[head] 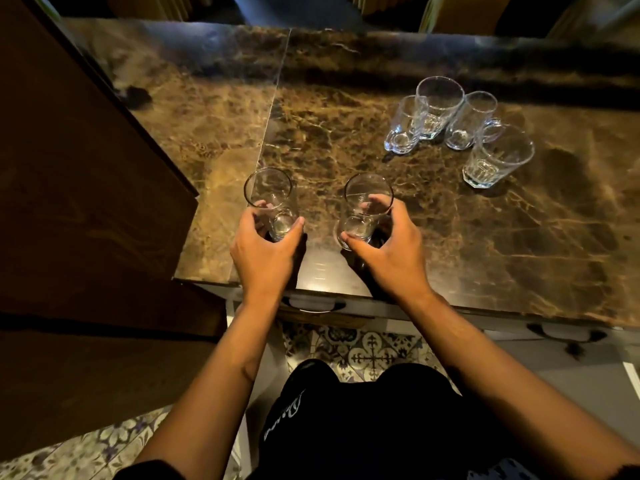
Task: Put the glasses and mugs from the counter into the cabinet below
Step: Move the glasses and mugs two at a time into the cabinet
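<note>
Two clear glasses stand near the front edge of the brown marble counter (485, 237). My left hand (263, 251) wraps the base of the left glass (270, 192). My right hand (391, 247) grips the lower part of the right glass (367, 199), fingers around its far side. Further back on the right stands a cluster of clear glassware: a small mug (403, 126), a tall glass (437, 105), a handled mug (471, 119) and a faceted glass (497, 157). The cabinet front (502, 332) shows just under the counter edge, with dark handles.
A tall dark wooden panel (79, 202) rises on the left, close to the counter's left end. A drawer handle (311, 303) sits below the counter between my forearms. Patterned floor tiles (367, 351) lie below, with my dark-clothed legs over them.
</note>
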Tool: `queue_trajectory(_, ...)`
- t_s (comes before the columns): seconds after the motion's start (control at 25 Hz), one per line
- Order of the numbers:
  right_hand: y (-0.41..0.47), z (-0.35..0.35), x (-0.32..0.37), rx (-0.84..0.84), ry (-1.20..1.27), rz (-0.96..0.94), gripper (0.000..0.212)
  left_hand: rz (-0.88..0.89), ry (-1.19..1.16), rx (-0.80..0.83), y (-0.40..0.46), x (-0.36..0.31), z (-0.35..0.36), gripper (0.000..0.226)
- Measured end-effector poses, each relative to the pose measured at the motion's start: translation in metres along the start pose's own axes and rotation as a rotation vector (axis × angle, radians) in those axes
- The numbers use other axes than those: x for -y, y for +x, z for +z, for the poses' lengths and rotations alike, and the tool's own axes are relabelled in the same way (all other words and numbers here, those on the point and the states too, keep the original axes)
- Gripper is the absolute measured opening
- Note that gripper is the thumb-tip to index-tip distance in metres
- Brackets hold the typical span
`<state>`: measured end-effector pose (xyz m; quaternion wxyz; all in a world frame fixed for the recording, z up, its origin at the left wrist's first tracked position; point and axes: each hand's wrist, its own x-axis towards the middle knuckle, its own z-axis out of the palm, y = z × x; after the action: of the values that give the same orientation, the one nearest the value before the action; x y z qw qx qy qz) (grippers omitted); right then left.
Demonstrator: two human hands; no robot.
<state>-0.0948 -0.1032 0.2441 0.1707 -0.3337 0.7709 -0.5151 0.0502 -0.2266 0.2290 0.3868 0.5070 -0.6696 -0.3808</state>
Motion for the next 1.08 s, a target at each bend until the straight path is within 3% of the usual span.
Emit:
queue_trajectory(0.4, 0.01, 0.038, 0.012, 0.001, 0.012, 0.038, 0.066, 0.094, 0.007, 0.084, 0.027, 0.013, -0.01, 0.042)
queue_trajectory(0.76, 0.013, 0.062, 0.018, 0.049, 0.03, 0.027, 0.068, 0.208, 0.021, 0.232, 0.035, 0.022, -0.02, 0.055)
queue_trajectory(1.08, 0.014, 0.069, 0.019, 0.063, 0.043, 0.03, 0.067, 0.203, 0.051, 0.232, 0.035, 0.021, -0.02, 0.056)
